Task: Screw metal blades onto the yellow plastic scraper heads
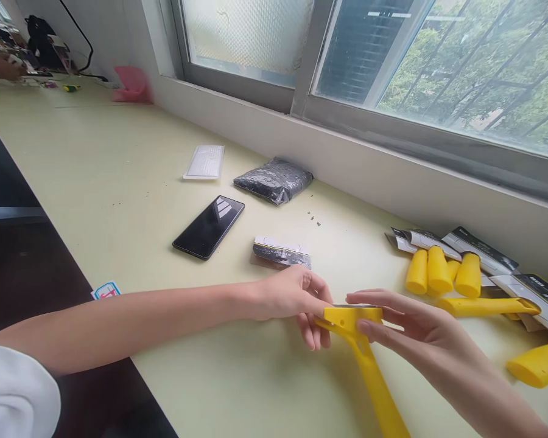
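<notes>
A yellow scraper (373,368) is held between both hands, its head up and its long handle slanting down toward me. A thin dark metal strip shows along the top of the head. My left hand (292,298) pinches the head's left end between thumb and fingers. On the other end, my right hand (432,334) has its thumb against the front face and its fingers over the top and behind. Just beyond my left hand lies a small printed cardboard sleeve (281,252).
Several yellow scrapers (479,305) with card sleeves are piled at right. Farther off lie a black phone (209,228), a dark plastic-wrapped packet (276,179) and a white printed sheet (204,162). A pink bag (131,85) and another person's hand (0,68) appear at far left.
</notes>
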The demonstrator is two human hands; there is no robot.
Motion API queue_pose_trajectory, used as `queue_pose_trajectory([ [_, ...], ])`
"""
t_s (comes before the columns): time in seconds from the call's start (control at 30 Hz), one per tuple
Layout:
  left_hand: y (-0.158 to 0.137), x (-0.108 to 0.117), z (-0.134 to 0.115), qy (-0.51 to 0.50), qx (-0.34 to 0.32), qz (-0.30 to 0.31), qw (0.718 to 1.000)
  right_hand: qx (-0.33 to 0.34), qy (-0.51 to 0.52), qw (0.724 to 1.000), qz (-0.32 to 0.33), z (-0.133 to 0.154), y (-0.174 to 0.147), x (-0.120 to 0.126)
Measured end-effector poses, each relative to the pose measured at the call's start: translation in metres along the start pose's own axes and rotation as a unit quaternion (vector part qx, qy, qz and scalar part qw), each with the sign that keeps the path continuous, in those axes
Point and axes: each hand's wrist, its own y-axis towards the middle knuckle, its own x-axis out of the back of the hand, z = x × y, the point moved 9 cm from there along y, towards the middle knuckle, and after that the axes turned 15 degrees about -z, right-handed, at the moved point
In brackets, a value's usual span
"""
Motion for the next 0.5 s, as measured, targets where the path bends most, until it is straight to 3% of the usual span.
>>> queue_pose_trajectory([
  [0.1, 0.0, -0.001, -0.001, -0.011, -0.004, -0.005, 1.0, -0.071, 0.034, 0.996, -0.031, -0.016, -0.012, 0.0],
  [0.2, -0.002, -0.005, -0.002, -0.024, -0.02, -0.011, 0.999, -0.113, 0.037, 0.993, 0.005, -0.024, -0.025, -0.009],
  [0.37, -0.011, -0.018, -0.006, -0.044, -0.053, -0.006, 0.998, -0.116, 0.099, 0.988, 0.035, -0.016, -0.042, -0.018],
  [0.5, -0.02, -0.026, -0.007, -0.051, -0.066, -0.011, 0.996, -0.136, 0.171, 0.976, 0.003, -0.011, -0.05, -0.026],
])
